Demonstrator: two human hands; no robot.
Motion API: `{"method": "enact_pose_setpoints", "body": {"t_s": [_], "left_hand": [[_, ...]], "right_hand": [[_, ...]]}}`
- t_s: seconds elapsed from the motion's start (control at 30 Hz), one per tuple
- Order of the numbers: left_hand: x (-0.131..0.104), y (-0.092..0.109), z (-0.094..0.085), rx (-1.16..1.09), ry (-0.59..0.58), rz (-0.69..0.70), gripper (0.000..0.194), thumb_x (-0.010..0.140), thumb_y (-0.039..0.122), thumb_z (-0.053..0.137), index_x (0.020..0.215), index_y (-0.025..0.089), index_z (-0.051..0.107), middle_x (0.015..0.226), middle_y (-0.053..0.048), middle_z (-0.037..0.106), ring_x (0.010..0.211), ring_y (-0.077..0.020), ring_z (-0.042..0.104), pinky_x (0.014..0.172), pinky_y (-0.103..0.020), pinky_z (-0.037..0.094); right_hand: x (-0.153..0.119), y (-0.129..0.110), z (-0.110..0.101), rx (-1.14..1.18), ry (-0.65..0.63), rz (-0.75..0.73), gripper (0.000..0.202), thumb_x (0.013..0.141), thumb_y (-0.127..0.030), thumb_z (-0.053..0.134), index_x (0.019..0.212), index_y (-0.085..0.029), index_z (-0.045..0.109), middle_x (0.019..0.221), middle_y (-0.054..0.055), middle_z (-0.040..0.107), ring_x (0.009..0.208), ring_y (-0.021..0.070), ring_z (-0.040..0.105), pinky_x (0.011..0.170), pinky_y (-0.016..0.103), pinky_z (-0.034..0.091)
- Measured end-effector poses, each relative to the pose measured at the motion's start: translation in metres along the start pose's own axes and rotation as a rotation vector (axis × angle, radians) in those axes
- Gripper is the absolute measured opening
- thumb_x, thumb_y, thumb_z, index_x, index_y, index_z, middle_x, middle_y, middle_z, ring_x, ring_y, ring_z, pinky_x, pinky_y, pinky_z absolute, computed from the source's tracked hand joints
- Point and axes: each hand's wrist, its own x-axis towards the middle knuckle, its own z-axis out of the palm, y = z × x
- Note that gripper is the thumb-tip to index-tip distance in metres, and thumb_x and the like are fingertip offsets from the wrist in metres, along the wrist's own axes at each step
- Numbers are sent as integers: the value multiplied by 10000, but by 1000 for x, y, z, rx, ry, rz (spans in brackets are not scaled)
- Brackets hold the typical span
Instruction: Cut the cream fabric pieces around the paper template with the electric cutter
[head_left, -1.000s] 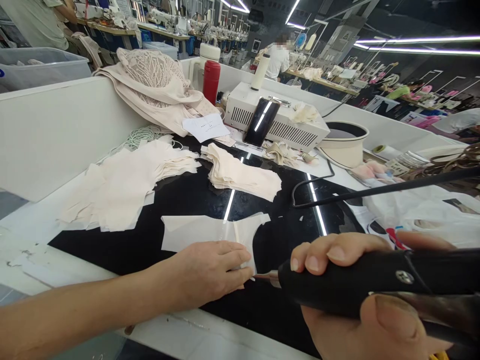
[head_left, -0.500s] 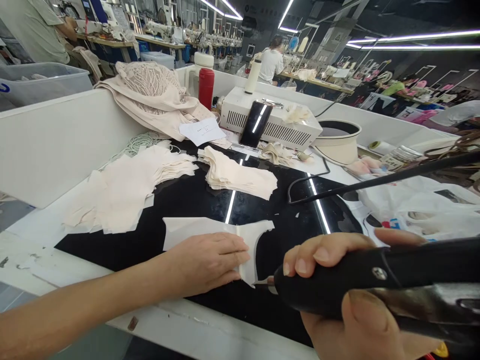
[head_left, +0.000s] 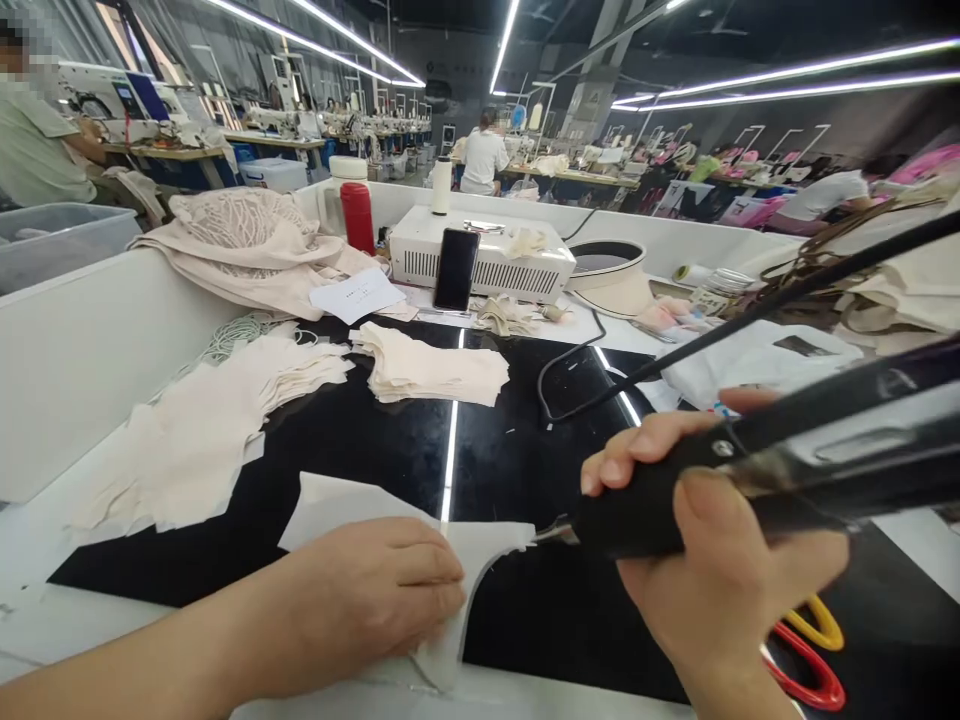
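A pale cut fabric piece [head_left: 487,545] with a curved edge lies on the glossy black board [head_left: 555,620]. My left hand [head_left: 375,600] is closed over its near part, with fingers bent and pressed together; the fingertips are partly hidden. My right hand [head_left: 705,540] grips a black corded hand cutter [head_left: 637,510] with a narrow metal tip. That tip is at the right corner of the fabric piece, seemingly touching it. Beneath my right wrist lie scissors, of which red and yellow handles [head_left: 814,670] show.
Stacked cream fabric pieces [head_left: 435,370] and a larger pile [head_left: 202,420] lie at the far side and left. Behind stand a phone [head_left: 456,270], a white vented box [head_left: 517,265] and a red bottle [head_left: 357,216]. The cutter's black cord [head_left: 675,345] crosses at right.
The fabric piece has turned and come nearer, my left hand moving with it and bending its fingers. The cutter has tilted, its tip going from the near corner to the far right corner.
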Motion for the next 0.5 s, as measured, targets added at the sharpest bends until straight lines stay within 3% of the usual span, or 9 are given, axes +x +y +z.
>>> {"method": "enact_pose_setpoints", "body": {"t_s": [0.13,0.27,0.4,0.5], "left_hand": [[15,-8,6,-3,61,-34,234,1051,20,518,1185,100,693,1087,-66,728,1014,-181,679,974,-301,557],[37,-18,14,-8,112,-190,136,1097,193,579,1116,149,706,1008,-45,685,905,-195,641,807,-325,550],[55,-27,20,-114,29,-343,252,978,396,800,1092,185,724,1041,-33,638,950,-211,610,816,-328,517],[64,-30,23,-244,-44,-413,274,901,394,882,984,190,718,1057,-21,620,979,-202,587,814,-305,485]], "right_hand": [[2,12,0,15,-8,-30,405,834,-254,874,1174,-258,655,805,-39,714,582,148,671,519,294,598],[-1,16,-1,52,-43,-17,446,842,-248,880,1217,-261,638,853,-35,726,593,142,680,531,298,607],[-2,16,-2,53,-64,-25,448,841,-265,889,1206,-257,629,841,-35,722,591,139,667,504,284,590],[-3,15,-3,30,-61,-3,455,847,-300,896,1213,-272,627,847,-30,720,608,141,664,516,284,594]]}}
